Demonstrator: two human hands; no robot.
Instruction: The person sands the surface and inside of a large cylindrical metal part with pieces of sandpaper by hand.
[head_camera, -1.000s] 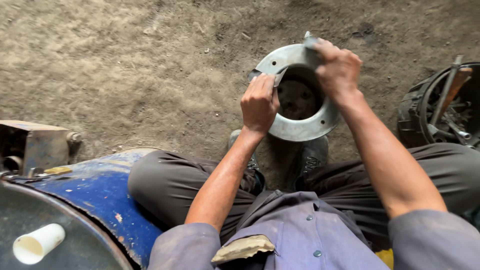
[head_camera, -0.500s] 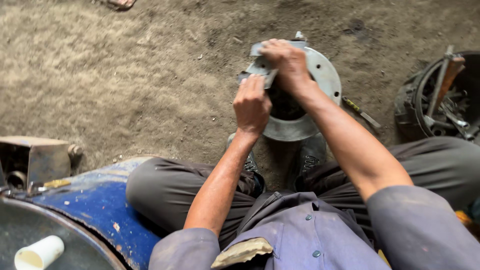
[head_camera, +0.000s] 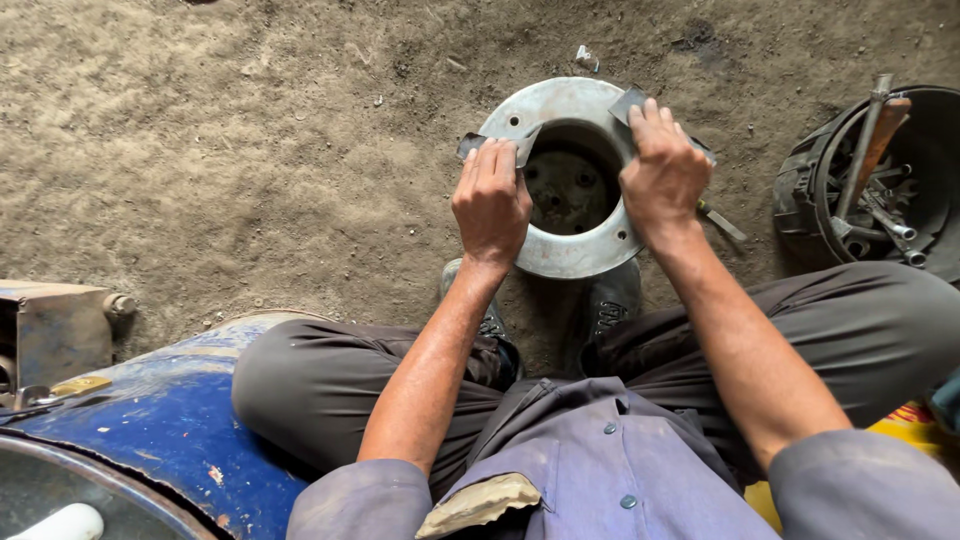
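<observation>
Both hands have slid apart since a moment ago — left hand (head_camera: 490, 205) and right hand (head_camera: 662, 172) each pressing a strip of grey abrasive sheet (head_camera: 497, 144) flat-fingered onto opposite sides of the metal ring (head_camera: 575, 252) propped on the dirt floor (head_camera: 250, 130) between their shoes — so the rubbing's moved round the rim.

Grey-blue buttoned shirt, rolled sleeves, dark grey trousers, bare forearms
</observation>
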